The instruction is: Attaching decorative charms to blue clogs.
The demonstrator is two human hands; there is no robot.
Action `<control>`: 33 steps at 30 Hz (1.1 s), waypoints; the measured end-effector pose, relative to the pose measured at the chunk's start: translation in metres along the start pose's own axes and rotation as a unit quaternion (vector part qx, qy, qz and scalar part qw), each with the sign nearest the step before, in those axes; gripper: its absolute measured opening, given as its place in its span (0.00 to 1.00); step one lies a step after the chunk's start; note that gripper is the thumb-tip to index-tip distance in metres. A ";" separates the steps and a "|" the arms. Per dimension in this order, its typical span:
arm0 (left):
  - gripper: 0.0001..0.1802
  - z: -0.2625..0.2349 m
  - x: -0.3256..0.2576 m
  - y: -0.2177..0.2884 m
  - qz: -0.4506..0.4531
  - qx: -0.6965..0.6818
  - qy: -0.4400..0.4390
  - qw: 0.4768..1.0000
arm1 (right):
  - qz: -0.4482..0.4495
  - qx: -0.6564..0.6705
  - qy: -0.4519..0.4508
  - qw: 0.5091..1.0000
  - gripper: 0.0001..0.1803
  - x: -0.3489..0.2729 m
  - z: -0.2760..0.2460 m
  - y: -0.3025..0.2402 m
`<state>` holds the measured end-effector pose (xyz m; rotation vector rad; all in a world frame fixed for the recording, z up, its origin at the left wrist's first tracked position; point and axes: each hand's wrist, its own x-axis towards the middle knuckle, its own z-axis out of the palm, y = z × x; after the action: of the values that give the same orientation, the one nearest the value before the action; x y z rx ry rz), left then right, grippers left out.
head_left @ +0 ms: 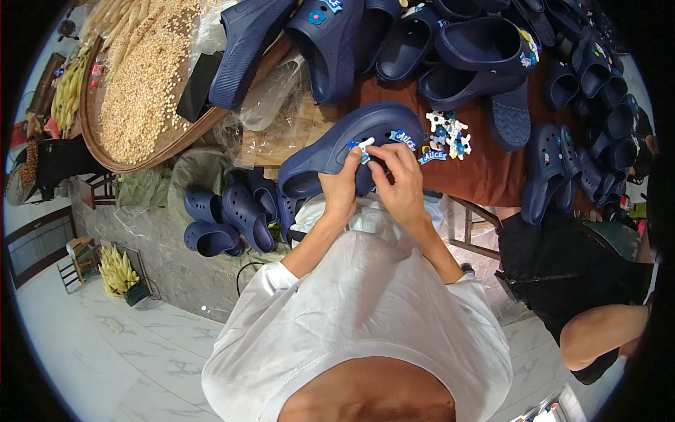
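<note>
A dark blue clog [320, 144] lies on its side at the table's near edge, its opening toward me on the left. My left hand [339, 191] grips it, thumb on the upper and the other fingers mostly hidden. Against the upper sits a small white and blue shoe charm [365, 150]. My right hand [399, 181] pinches this charm between thumb and fingers, beside my left thumb. A blue lettered charm [403, 138] is on the clog just beyond my right fingers. Right of the clog lies a pile of white, blue and black charms [450, 132].
More blue clogs [485, 53] crowd the brown cloth [485, 176] at the back and right. A wide tray [133, 167] of corn kernels stands at the left. Several clogs [246, 211] hang below the table edge. Another person [576, 274] sits at the right.
</note>
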<state>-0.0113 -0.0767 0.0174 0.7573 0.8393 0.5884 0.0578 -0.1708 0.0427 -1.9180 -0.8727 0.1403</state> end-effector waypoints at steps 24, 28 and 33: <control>0.27 -0.023 0.005 0.035 -0.235 -0.257 -0.103 0.932 | 0.080 -0.121 0.085 0.986 0.12 -0.031 -0.035 0.058; 0.27 -0.016 0.007 0.030 -0.226 -0.295 -0.058 0.926 | 0.060 -0.152 0.080 0.983 0.12 -0.033 -0.035 0.063; 0.25 -0.020 0.009 0.028 -0.222 -0.281 -0.130 0.925 | 0.128 -0.058 0.049 0.989 0.13 -0.027 -0.035 0.047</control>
<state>-0.0276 -0.0465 0.0267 0.1010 0.5264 0.2836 0.0775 -0.2260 0.0146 -2.1219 -0.5780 0.1493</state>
